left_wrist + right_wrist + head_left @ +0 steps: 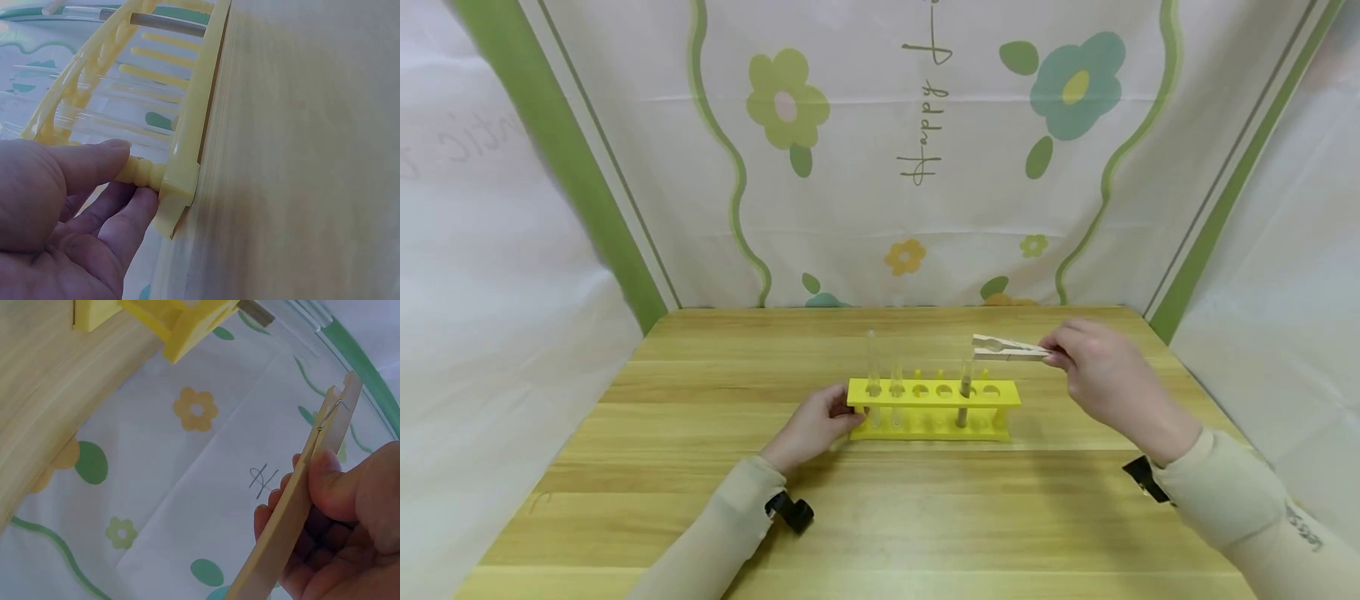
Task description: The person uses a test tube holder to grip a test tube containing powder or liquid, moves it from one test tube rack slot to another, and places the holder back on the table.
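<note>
Soft, even light, seemingly from above, is washing over the wooden tabletop (947,517) in the head view, leaving a pale sheen at lower centre and a soft-edged shadow (1067,500) below the right hand (1101,379) at lower right, while the clear tubes (872,358) are nearly melting into the wood behind them. Both wrist views are looking dimmer and bluer to me, with grain blurring across the left wrist's right half and the table edge (81,403) bowing in the right wrist's upper left.
</note>
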Demonstrator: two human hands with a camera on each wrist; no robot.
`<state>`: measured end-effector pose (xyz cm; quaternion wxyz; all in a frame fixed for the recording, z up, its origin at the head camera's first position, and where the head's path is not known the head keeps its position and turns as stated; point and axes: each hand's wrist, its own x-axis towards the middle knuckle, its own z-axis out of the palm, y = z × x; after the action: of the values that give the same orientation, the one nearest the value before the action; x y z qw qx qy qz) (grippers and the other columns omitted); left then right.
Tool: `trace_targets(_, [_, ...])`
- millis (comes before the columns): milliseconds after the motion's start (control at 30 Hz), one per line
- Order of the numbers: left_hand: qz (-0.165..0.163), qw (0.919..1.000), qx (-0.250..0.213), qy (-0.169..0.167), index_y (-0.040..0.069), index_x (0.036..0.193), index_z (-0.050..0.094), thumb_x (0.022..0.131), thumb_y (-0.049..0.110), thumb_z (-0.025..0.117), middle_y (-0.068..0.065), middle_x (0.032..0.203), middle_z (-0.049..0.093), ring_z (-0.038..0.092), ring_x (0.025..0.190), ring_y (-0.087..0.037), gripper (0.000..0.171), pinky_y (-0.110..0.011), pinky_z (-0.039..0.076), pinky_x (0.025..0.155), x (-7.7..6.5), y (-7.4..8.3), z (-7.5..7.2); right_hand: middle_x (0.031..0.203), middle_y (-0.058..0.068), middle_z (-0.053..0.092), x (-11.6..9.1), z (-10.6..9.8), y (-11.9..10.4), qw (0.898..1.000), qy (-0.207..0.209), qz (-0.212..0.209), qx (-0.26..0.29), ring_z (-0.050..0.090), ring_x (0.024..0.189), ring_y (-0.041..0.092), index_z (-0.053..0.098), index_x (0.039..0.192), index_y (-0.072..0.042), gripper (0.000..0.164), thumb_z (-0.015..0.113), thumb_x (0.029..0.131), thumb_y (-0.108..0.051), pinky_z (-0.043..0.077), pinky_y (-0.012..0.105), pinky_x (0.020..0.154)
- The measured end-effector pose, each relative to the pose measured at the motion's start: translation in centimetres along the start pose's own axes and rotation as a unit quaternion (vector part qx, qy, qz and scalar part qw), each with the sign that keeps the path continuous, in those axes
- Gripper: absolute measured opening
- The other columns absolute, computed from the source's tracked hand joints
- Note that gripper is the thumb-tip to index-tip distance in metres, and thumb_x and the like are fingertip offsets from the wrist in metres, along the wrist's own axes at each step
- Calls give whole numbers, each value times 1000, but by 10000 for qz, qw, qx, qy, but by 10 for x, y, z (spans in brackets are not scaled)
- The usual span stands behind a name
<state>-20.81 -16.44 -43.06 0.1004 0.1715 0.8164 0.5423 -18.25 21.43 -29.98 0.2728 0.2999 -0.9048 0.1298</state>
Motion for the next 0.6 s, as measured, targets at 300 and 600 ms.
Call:
trace_targets(300, [-15,10000,-3,-12,14,129,60,96,8,67,-3,116,67,63,109,-19,35,-30,55,83,1,-2,0,84,5,64,9,9,-9,9998,-160,-83,12,63,76,24,70,87,-1,10,74,83,8,55,41,66])
trace_targets(600, [-54,10000,15,-11,13,128,60,96,7,66,-4,117,66,63,111,-19,33,-30,54,84,1,-2,0,84,6,64,13,16,-9,9995,-281,-138,10,64,75,25,70,88,1,10,73,83,9,56,40,65])
